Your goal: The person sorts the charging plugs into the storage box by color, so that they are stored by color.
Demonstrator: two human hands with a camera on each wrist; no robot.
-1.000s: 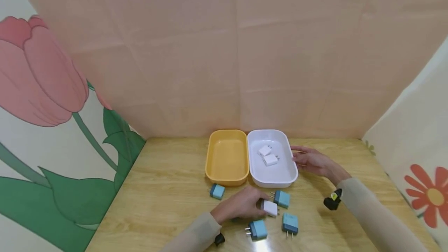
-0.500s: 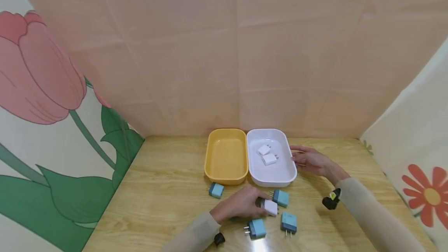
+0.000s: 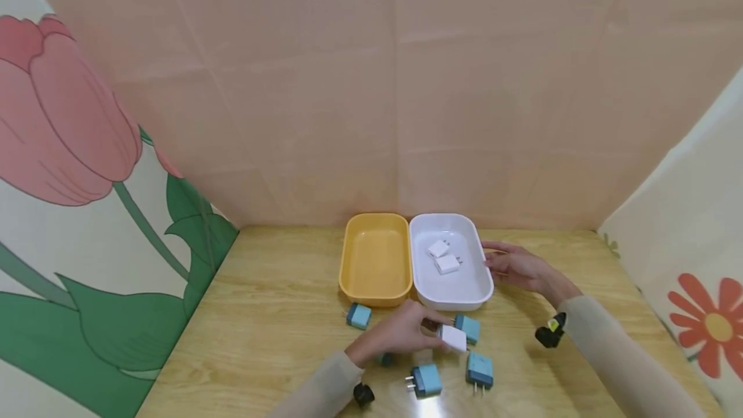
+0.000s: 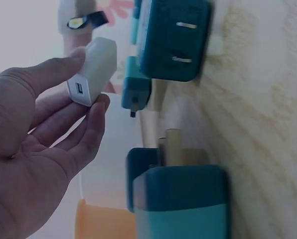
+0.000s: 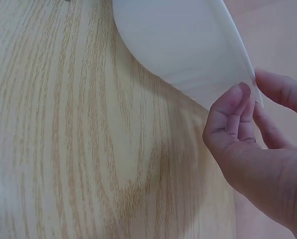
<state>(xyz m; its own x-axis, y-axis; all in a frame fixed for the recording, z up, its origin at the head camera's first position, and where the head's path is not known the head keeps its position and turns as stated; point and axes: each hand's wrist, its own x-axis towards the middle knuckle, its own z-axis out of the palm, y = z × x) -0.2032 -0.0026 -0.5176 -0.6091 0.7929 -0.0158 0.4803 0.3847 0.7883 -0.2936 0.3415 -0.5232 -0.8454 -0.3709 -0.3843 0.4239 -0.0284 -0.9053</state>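
Note:
My left hand pinches a white charger between thumb and fingers; in the left wrist view the white charger shows a USB port and is off the table. Close by on the table lie blue chargers, one just behind the white one, one to its right, another in front of the hand. My right hand touches the right wall of the white tray. In the right wrist view the fingertips of my right hand rest against the tray's rim. Two white chargers lie inside that tray.
A yellow tray stands directly left of the white one. A blue charger lies in front of the yellow tray, and another is partly hidden under my left hand. Behind the wooden table hangs a pinkish cloth.
My left hand has lifted the white charger off the table and moved it slightly right, its prongs now turned more out of sight. The right hand stays at the white tray.

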